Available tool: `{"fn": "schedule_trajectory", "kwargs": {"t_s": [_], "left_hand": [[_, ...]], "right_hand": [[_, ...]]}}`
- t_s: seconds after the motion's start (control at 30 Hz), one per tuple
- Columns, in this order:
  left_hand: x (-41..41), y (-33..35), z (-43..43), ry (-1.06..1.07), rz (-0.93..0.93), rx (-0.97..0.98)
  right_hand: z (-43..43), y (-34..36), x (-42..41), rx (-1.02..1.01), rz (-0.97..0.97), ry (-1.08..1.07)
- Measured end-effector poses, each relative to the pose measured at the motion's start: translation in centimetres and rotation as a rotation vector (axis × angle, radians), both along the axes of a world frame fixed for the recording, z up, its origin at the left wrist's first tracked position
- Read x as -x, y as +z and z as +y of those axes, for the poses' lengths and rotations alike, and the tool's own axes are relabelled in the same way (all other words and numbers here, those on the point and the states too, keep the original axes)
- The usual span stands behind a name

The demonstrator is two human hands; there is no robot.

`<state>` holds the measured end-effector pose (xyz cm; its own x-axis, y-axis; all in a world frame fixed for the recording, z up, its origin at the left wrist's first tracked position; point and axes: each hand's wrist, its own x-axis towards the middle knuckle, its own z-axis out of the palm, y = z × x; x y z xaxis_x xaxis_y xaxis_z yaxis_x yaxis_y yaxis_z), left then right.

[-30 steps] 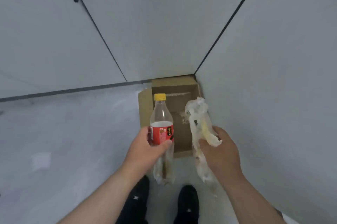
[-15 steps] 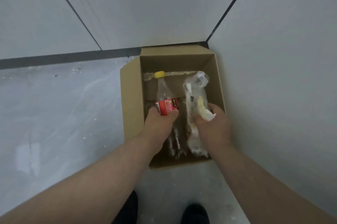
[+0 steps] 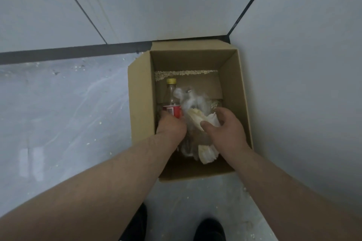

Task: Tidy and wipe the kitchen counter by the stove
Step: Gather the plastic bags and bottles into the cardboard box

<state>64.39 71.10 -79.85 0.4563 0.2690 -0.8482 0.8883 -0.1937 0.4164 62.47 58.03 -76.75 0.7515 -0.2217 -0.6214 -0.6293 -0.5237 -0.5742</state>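
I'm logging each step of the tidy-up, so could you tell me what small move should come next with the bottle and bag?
Probably let go of both. The left hand grips the bottle and the right hand holds the plastic bag, both low inside the cardboard box.

Both bare forearms reach down toward 12 o'clock. Left arm [image 3: 101, 182] comes in from 7, right arm [image 3: 284, 187] from 5, and the wrists converge. Left hand [image 3: 171, 127] is back-up, its fingers curled out of sight round a bottle [image 3: 172, 95]. Right hand [image 3: 225, 133] sits just beside it at 3 o'clock, palm turned inward, with the thumb [image 3: 205, 124] and curled fingers pinching a crumpled bag [image 3: 188, 101]. The hands are nearly touching. Shoes [image 3: 209, 229] at 6, set apart.
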Motion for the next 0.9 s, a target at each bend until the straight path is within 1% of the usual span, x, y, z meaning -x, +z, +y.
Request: {"fn": "schedule_trajectory", "kwargs": {"t_s": [0.1, 0.2, 0.3, 0.4, 0.53, 0.6, 0.73, 0.83, 0.9], "left_hand": [[0.7, 1.2, 0.3, -0.046, -0.034, 0.018], [1.4, 4.2, 1.4, -0.231, -0.175, -0.036], [1.2, 9.7, 3.0, -0.474, -0.313, -0.060], [0.3, 16.1, 5.3, -0.727, -0.342, -0.125], [-1.0, 24.7, 7.7, -0.964, -0.364, -0.202], [-1.6, 28.9, 8.8, -1.028, -0.391, -0.264], [-2.0, 36.9, 10.8, -1.069, -0.411, -0.335], [-1.7, 42.5, 12.1, -1.039, -0.417, -0.344], [-1.0, 45.9, 12.9, -1.081, -0.411, -0.341]], "right_hand": [[-0.1, 1.7, 0.4, 0.016, -0.020, 0.002], [0.1, 4.7, 1.0, 0.038, -0.036, 0.038], [0.3, 9.0, 1.5, 0.062, -0.036, 0.089], [0.4, 14.1, 1.3, 0.106, -0.044, 0.147], [0.6, 21.8, 0.2, 0.133, -0.071, 0.172], [0.8, 25.6, -0.3, 0.154, -0.101, 0.206], [1.4, 33.7, -1.1, 0.183, -0.131, 0.254], [1.7, 40.1, -1.1, 0.210, -0.169, 0.266], [2.2, 44.6, -0.4, 0.228, -0.165, 0.270]]}}
